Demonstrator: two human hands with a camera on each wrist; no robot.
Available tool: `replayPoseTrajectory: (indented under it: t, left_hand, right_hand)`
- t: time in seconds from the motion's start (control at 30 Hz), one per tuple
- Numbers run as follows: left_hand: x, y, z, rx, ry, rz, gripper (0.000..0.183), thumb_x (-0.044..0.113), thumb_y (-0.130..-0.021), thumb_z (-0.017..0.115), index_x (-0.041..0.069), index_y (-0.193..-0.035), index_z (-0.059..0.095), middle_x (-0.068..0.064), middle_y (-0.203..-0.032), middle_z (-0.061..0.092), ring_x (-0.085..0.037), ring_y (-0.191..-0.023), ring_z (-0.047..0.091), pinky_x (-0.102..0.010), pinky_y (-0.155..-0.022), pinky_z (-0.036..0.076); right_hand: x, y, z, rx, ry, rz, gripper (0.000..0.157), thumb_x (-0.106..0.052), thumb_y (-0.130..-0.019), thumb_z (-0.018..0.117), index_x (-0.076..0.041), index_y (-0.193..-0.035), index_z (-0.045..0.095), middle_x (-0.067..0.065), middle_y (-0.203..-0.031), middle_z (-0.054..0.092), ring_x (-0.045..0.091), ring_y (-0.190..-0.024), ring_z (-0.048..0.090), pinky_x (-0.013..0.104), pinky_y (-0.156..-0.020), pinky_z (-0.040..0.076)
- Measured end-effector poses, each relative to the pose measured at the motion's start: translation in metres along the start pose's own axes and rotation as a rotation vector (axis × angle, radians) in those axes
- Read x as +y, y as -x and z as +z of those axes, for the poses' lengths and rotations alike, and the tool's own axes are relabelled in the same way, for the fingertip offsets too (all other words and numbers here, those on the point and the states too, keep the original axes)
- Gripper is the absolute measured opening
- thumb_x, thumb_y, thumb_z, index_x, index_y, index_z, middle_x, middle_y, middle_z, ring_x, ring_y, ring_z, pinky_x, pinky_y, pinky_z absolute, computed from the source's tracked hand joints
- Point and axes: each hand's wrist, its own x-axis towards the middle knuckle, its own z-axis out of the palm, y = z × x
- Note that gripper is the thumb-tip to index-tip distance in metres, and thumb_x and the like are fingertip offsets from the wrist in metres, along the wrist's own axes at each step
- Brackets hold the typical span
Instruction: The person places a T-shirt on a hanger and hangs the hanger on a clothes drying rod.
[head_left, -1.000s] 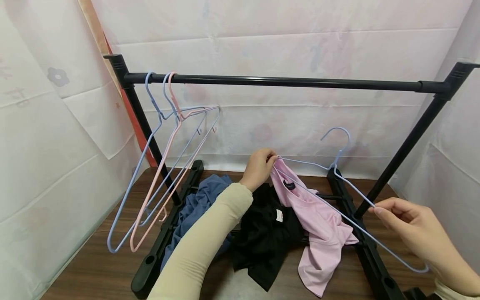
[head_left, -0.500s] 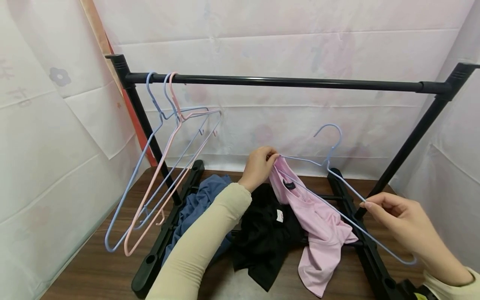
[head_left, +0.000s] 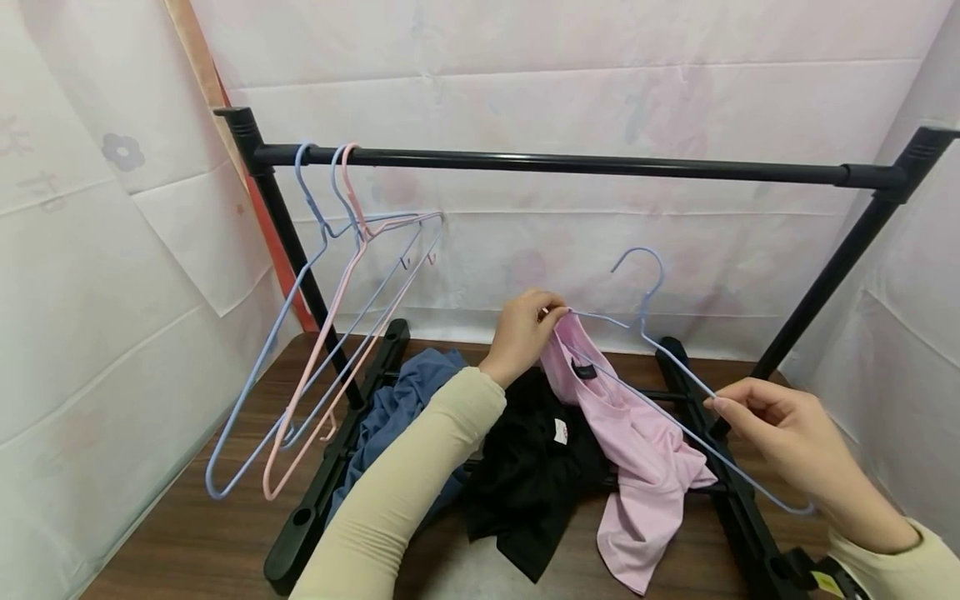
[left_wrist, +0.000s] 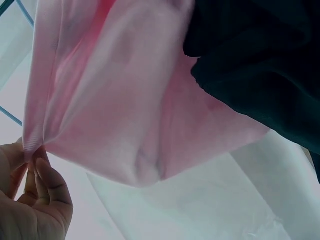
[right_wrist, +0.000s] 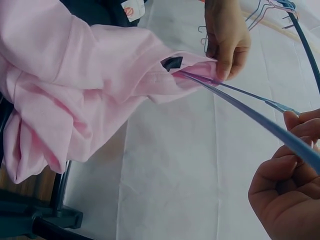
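Stretched far, the left hand (head_left: 521, 335) pinches the pink shirt (head_left: 648, 454); the right hand (head_left: 783, 433), nearer, pinches the blue hanger (head_left: 681, 362).

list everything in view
table: 1, brown, underneath
rack: 1, black, on table
hung hangers: 3, two blue, one pink, rack's left
pink garment: 1, pink, right
held hanger: 1, blue, partly inside pink garment
black garment: 1, black, middle
blue garment: 1, blue, left
sheets: unclear, whitish, behind
strips: 2, tan, red, back left
unclear item: 1, black, bottom right
sleeves: 2, cream, forearms
left hand: 1, pinching pink garment
right hand: 1, pinching held hanger
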Motion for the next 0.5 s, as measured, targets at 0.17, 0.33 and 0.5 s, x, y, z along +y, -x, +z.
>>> replayPoseTrajectory:
  t: [0.17, 0.33, 0.5]
  left_hand:
    - [0.0011, -0.0004, -0.0005, 0.028, 0.043, 0.004, 0.015, 0.018, -0.096, 0.064, 0.008, -0.099, 0.074, -0.006, -0.096, 0.069, -0.015, -0.082, 0.062, -0.022, -0.072, 0.050]
    - [0.0024, -0.0005, -0.0012, 0.062, 0.055, 0.012, 0.015, 0.018, -0.094, 0.065, 0.007, -0.098, 0.075, -0.006, -0.096, 0.070, -0.015, -0.083, 0.063, -0.021, -0.073, 0.050]
    - [0.0085, 0.0000, -0.0015, 0.082, 0.057, 0.030, 0.015, 0.018, -0.093, 0.067, 0.006, -0.098, 0.075, -0.006, -0.096, 0.071, -0.015, -0.085, 0.064, -0.020, -0.074, 0.050]
  right_hand:
    - [-0.0019, -0.0044, 0.0027, -0.005, -0.019, -0.010, 0.008, -0.005, -0.092, 0.067, -0.012, -0.090, 0.071, -0.014, -0.065, 0.052, 0.010, -0.052, 0.041, 0.028, -0.044, 0.031]
    - [-0.0057, -0.0075, 0.0051, -0.007, -0.031, -0.029, 0.006, -0.004, -0.092, 0.066, -0.007, -0.091, 0.070, -0.015, -0.066, 0.053, 0.008, -0.053, 0.042, 0.028, -0.044, 0.032]
    - [-0.0063, -0.0100, 0.0089, -0.012, -0.026, -0.019, 0.004, -0.006, -0.093, 0.066, -0.005, -0.091, 0.069, -0.014, -0.065, 0.051, 0.008, -0.050, 0.040, 0.029, -0.041, 0.030]
